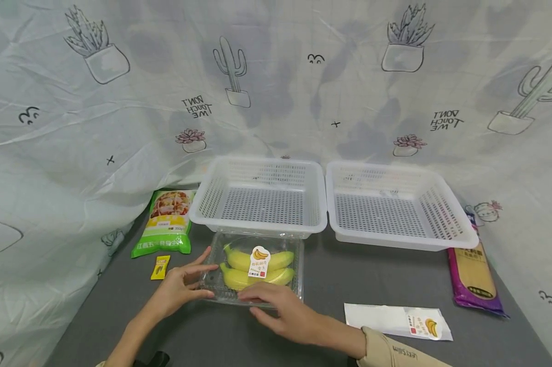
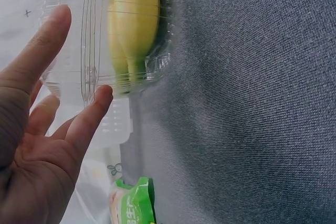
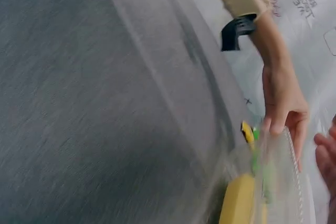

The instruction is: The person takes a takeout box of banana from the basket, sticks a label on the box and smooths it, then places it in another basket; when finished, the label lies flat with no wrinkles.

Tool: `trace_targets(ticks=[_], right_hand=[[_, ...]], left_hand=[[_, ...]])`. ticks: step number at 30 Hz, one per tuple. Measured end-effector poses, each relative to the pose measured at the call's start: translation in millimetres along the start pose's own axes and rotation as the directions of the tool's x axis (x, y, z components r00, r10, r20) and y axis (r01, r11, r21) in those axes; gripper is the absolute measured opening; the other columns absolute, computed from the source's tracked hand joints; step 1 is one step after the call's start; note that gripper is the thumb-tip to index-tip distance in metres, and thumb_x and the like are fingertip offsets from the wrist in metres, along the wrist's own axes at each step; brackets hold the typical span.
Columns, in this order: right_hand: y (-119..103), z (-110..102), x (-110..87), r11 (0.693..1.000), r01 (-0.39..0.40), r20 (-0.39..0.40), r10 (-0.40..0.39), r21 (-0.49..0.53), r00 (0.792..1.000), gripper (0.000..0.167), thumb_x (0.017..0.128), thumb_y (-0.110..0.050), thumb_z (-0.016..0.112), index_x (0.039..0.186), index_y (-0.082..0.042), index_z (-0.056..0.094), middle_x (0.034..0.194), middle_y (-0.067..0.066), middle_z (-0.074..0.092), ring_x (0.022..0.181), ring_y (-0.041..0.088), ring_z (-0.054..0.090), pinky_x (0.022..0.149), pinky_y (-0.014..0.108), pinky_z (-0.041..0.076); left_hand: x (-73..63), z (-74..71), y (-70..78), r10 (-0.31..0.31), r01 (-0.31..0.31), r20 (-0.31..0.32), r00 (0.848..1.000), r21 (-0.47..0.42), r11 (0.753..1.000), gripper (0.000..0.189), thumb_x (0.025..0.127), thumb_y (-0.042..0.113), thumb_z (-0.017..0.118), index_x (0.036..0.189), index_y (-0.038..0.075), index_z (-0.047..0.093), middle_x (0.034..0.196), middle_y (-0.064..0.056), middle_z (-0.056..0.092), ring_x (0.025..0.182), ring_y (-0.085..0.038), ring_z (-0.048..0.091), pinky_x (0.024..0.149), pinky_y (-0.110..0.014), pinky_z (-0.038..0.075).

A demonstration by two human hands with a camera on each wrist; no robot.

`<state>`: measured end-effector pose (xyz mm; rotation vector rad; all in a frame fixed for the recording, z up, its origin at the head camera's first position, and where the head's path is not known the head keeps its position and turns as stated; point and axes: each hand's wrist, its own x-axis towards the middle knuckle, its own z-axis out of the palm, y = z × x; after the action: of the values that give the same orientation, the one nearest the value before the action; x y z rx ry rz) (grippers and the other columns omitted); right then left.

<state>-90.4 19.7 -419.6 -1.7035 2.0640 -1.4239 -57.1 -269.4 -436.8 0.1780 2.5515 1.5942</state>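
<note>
Two yellow bananas [image 1: 278, 276] lie inside a clear plastic clamshell box [image 1: 299, 255] on the grey table. A white banana label [image 1: 259, 261] is stuck on its lid. My left hand [image 1: 177, 285] is at the box's left end, fingers and thumb spread and their tips touching its side and corner. Across the front edge reaches my right hand [image 1: 287, 311], its fingers loosely bent over the near rim and the thumb below. Only some fingertips [image 3: 325, 153] of the right hand show in the right wrist view.
Two white baskets [image 1: 257, 227] [image 1: 395, 238] stand behind the box. To the left lie a green food bag [image 1: 166, 224] and a small yellow packet [image 1: 160, 267]. A white paper strip [image 1: 377, 316] with a banana label and a purple noodle pack [image 1: 475, 278] lie right.
</note>
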Motion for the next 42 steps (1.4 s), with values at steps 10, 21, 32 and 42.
trace_targets(ticks=[10,21,32,42], right_hand=[[16.8,-8.6,-42.5,0.897,0.161,-0.142,-0.238,-0.411,0.961,0.03,0.091,-0.013,0.066,0.121,-0.01,0.062,0.13,0.009,0.055,0.12,0.021,0.054,0.099,0.026,0.044],[43.7,-1.9,-78.8,0.894,-0.074,-0.247,-0.042,-0.442,0.968,0.072,0.075,-0.041,0.081,0.135,-0.012,0.055,0.15,0.026,0.028,0.137,0.042,0.027,0.106,0.051,0.036],[48.6,32.1,-68.6,0.942,-0.334,-0.365,0.309,-0.005,0.878,0.085,0.073,-0.033,0.084,0.146,-0.019,0.041,0.159,0.019,-0.01,0.143,0.043,-0.003,0.096,0.075,0.024],[51.3,38.0,-45.5,0.897,-0.406,-0.533,0.434,0.176,0.727,0.069,0.075,-0.029,0.082,0.135,-0.012,0.052,0.159,0.012,-0.011,0.143,0.044,0.002,0.107,0.054,0.029]], left_hand=[[-3.6,-15.5,-2.7,0.098,-0.1,0.127,0.987,0.011,0.995,0.062,0.083,0.016,0.074,0.14,0.011,0.05,0.159,-0.014,0.012,0.138,-0.023,0.032,0.096,-0.047,0.045],[58.7,-62.1,8.8,0.215,-0.165,-0.176,0.961,0.26,0.951,0.054,0.092,0.013,0.065,0.142,0.006,0.047,0.159,-0.014,0.014,0.142,-0.038,0.019,0.102,-0.057,0.033],[119.6,-93.3,-4.1,0.016,0.015,-0.064,0.998,0.46,0.888,0.044,0.084,0.033,0.074,0.114,0.002,0.07,0.157,-0.021,0.012,0.124,-0.054,0.038,0.097,-0.073,0.023],[127.8,-97.2,-2.2,0.026,0.016,-0.075,0.997,0.516,0.856,0.031,0.072,0.038,0.082,0.076,0.009,0.072,0.154,-0.021,0.02,0.048,-0.023,0.045,0.072,-0.051,0.042]])
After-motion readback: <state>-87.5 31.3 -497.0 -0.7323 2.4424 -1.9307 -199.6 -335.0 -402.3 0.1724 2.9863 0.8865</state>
